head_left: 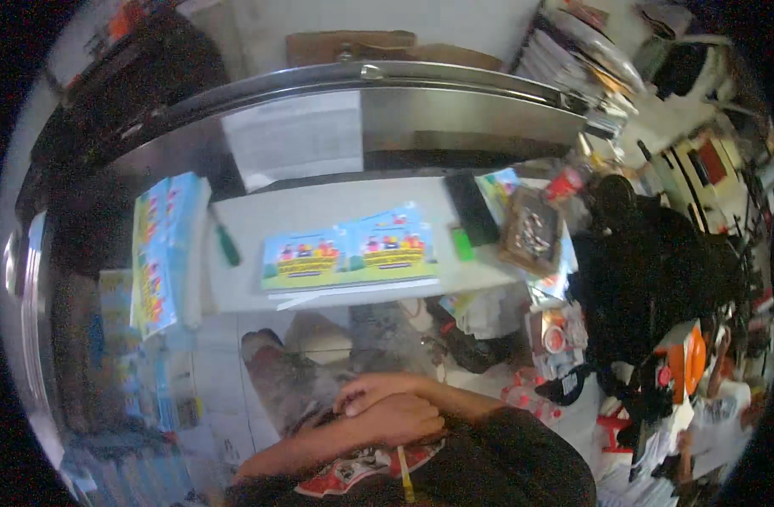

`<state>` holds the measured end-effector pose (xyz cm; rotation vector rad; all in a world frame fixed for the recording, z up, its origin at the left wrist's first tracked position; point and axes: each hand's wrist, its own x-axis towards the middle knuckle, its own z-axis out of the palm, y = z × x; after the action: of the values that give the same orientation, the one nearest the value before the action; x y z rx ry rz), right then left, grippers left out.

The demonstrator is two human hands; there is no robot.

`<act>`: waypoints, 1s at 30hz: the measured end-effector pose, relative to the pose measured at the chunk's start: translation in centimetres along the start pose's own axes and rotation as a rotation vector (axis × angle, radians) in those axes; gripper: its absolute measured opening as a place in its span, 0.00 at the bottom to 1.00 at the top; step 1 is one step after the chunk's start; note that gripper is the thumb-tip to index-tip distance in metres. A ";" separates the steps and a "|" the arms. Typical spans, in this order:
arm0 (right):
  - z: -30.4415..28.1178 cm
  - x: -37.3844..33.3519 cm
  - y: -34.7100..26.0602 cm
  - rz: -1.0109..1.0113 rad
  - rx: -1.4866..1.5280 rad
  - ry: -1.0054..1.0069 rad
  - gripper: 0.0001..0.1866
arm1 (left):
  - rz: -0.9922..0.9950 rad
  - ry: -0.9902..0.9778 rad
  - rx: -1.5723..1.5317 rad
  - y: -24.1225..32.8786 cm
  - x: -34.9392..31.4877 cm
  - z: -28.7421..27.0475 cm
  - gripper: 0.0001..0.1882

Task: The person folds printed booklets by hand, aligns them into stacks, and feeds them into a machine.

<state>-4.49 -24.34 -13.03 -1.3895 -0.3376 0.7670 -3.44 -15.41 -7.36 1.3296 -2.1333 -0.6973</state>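
Both my arms are crossed low in front of me. My left hand (408,420) reaches across to the right, its fingers curled and partly hidden. Behind it lies my right hand (368,394), pointing left with fingers bent over my left forearm. A thin yellow strip or stick (405,475) shows just below the left hand; whether it is held I cannot tell. Beyond the hands, on a narrow white table (243,283), sit colourful printed sheets (349,258) in two side-by-side piles. Neither hand touches them.
More printed sheets (161,253) are stacked at the table's left end, beside a green-handled tool (226,245). Toward the right are a black slab (471,209), a bright green block (462,243) and a brown tray (512,247) of small pieces. Clutter fills the right side.
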 end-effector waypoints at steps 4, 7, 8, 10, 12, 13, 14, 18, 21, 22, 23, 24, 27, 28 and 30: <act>0.1 0.2 3.0 -0.080 0.089 -0.037 0.24 | 0.087 -0.063 -0.028 -0.1 1.1 0.2 0.11; 0.1 -0.1 1.6 0.131 -0.034 -0.041 0.22 | -0.022 -0.299 -0.030 0.2 2.0 -0.6 0.15; 0.1 0.2 1.3 0.243 -0.146 -0.032 0.23 | -0.079 -0.231 -0.055 0.3 1.7 -0.2 0.16; 0.7 1.3 5.3 0.054 -0.001 0.035 0.23 | -0.097 -0.190 -0.083 0.2 1.5 0.7 0.17; 0.7 1.3 6.9 -0.142 0.124 0.079 0.24 | -0.031 -0.135 -0.041 -0.2 1.7 1.2 0.14; 0.6 0.9 6.9 -0.253 0.052 0.109 0.25 | -0.006 -0.149 -0.042 -0.2 2.1 1.1 0.14; 0.4 0.4 7.0 -0.308 0.014 0.134 0.25 | -0.014 -0.193 -0.011 0.0 2.4 0.9 0.14; 0.2 -1.1 5.0 -0.135 0.023 0.101 0.24 | -0.097 -0.323 0.010 -0.3 2.8 0.9 0.15; 0.3 1.4 9.9 -0.139 0.136 0.213 0.23 | -0.035 -0.101 0.082 -0.2 2.5 0.9 0.15; 0.2 0.6 7.7 -0.234 0.126 0.171 0.22 | -0.034 -0.100 0.082 -0.4 1.7 1.4 0.15; 0.2 -0.5 5.2 -0.328 0.120 0.132 0.21 | -0.026 -0.061 0.076 -0.8 0.9 2.2 0.14; 0.2 -1.1 4.1 -0.338 0.110 0.117 0.21 | -0.014 -0.047 0.075 -0.7 1.1 2.0 0.14; 0.4 -1.8 3.7 -0.294 0.078 0.123 0.21 | -0.042 -0.204 -0.015 0.1 2.1 0.8 0.12; 0.5 -1.9 3.8 -0.283 0.069 0.131 0.21 | -0.036 -0.204 -0.010 0.3 2.3 0.7 0.12; 0.6 -2.0 3.9 -0.264 0.059 0.144 0.21 | 0.011 0.007 0.066 0.7 2.3 0.7 0.10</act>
<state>-7.41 -25.29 -16.18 -1.3050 -0.3732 0.4540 -5.22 -17.13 -6.99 1.3510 -2.1734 -0.6215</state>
